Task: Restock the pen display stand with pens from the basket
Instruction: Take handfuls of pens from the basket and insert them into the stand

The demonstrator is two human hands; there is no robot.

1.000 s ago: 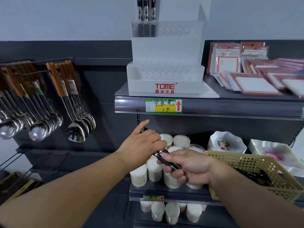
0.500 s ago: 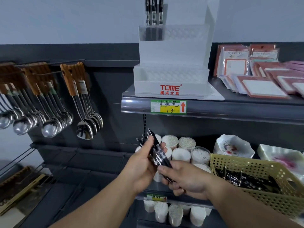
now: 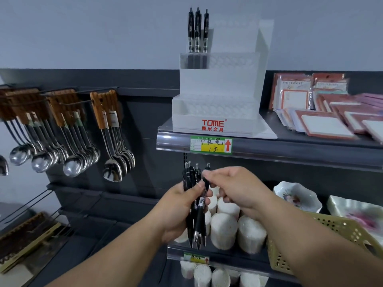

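Note:
A white tiered pen display stand [image 3: 219,112] marked TOME stands on the upper shelf, with three black pens [image 3: 197,32] upright in its top tier at the left. Below the shelf, my left hand [image 3: 178,212] grips a bunch of several black pens [image 3: 196,214], tips pointing down. My right hand [image 3: 234,187] pinches the top end of the rightmost pen in that bunch. The yellow perforated basket [image 3: 339,226] sits at the lower right, partly hidden behind my right forearm.
Wooden-handled spoons [image 3: 112,154] hang on hooks at the left. Packaged notebooks [image 3: 325,123] lie on the upper shelf right of the stand. White cylindrical tubs [image 3: 223,230] and patterned dishes [image 3: 296,197] fill the lower shelf behind my hands.
The pens passed from my right hand into my left, which now holds them upright. My right hand moved up to pinch one pen's top. The view tilted up, showing more of the stand.

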